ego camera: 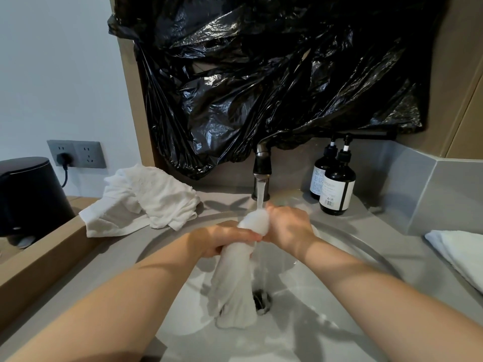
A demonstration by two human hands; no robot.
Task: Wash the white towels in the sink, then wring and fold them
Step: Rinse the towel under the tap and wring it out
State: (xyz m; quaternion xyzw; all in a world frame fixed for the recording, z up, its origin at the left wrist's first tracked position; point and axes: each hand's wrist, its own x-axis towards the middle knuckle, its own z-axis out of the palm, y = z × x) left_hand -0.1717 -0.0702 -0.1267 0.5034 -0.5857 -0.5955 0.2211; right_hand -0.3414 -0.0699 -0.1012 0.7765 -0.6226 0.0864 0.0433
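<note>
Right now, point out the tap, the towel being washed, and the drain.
tap (262,165), head view, on its dark spout head.
towel being washed (232,280), head view, on its hanging lower part.
drain (262,303), head view, on its dark opening.

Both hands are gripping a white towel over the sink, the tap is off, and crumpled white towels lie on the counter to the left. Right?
Not quite: the tap is on. The head view shows water streaming from it onto the white towel that the left hand and right hand grip over the sink. The crumpled towels do lie on the counter to the left.
</note>
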